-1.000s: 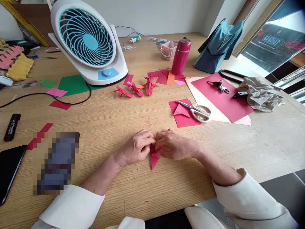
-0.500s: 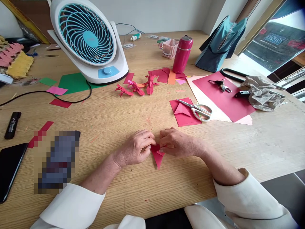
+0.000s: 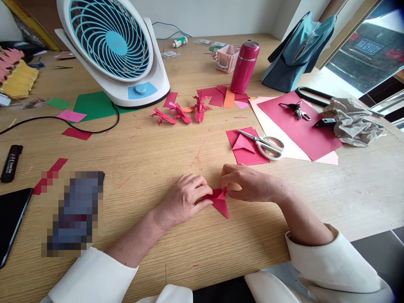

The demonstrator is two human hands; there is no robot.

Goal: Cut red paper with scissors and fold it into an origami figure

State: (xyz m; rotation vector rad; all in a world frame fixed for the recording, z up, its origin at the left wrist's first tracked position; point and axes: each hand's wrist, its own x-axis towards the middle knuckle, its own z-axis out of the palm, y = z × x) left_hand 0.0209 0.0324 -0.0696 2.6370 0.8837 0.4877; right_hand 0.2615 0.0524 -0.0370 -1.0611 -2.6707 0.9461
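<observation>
A small folded red paper [image 3: 221, 204] lies on the wooden table [image 3: 151, 160] between my hands, one point facing my body. My left hand [image 3: 186, 197] pinches its left edge, thumb and fingers closed on it. The fingertips of my right hand [image 3: 249, 183] grip a raised flap at its right side. Behind my right hand, scissors [image 3: 263, 143] rest open on a stack of red paper squares [image 3: 249, 159]. Folded red paper figures [image 3: 199, 107] stand farther back, in front of the fan.
A white fan [image 3: 151, 90] stands at the back left, with its black cable [image 3: 94, 132] curving over the table. A red bottle [image 3: 245, 67], a teal bag [image 3: 290, 59] and large paper sheets [image 3: 303, 126] occupy the right rear. Phones and a black marker [image 3: 11, 164] lie left.
My right hand has moved right, lifting a flap of the red paper. The paper now shows more between my hands and has shifted right. The camera view has shifted slightly.
</observation>
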